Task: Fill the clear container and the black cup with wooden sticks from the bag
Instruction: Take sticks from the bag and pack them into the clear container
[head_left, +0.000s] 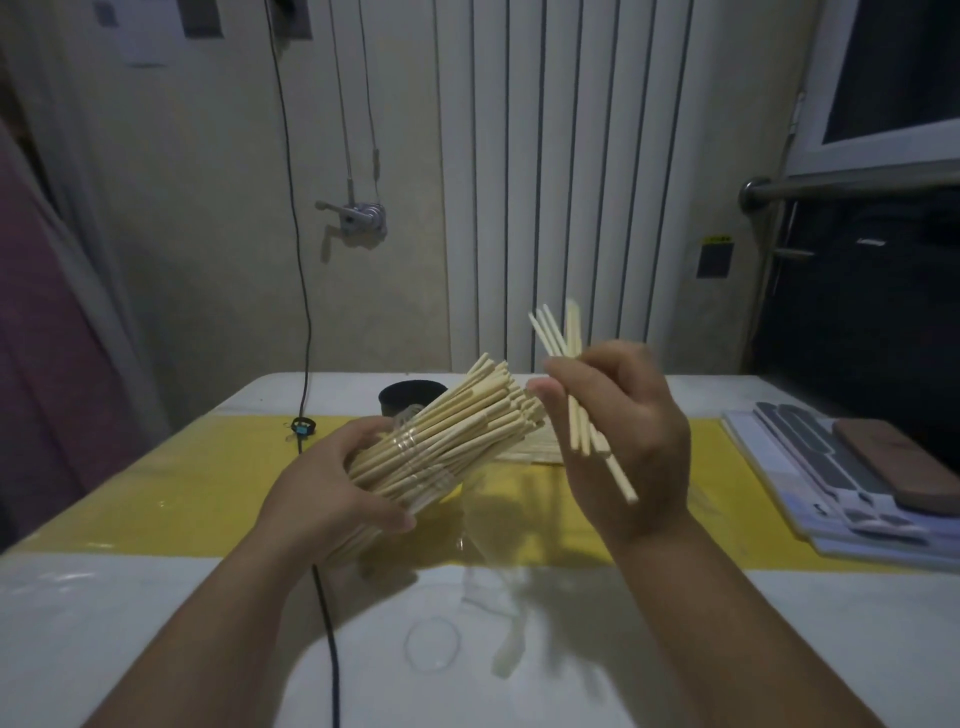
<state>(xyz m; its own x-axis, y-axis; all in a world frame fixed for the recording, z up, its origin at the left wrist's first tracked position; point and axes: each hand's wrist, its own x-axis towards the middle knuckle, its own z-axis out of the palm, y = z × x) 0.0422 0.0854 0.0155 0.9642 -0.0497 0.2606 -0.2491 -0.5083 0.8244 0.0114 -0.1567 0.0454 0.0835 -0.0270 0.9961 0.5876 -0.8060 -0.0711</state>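
L hand grips stick-packed clear container; R hand pinches a few loose sticks.
L hand (332, 493) has fingers curled round the clear container (410, 452), held tilted just in front of the black cup (410, 397), off the table (156, 623). The container is crammed w/ wooden sticks (467, 415), tops leaning R. R hand (623, 431), raised R of cup, thumb + fingers pinching a few sticks (558, 338), tips up. Flat stick pile (535, 452) on table, R of cup. Cup contents: can't tell.

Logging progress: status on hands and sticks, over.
Left hand grips tilted clear container, packed with sticks. Right hand holds a few loose sticks. Black cup behind, partly hidden.
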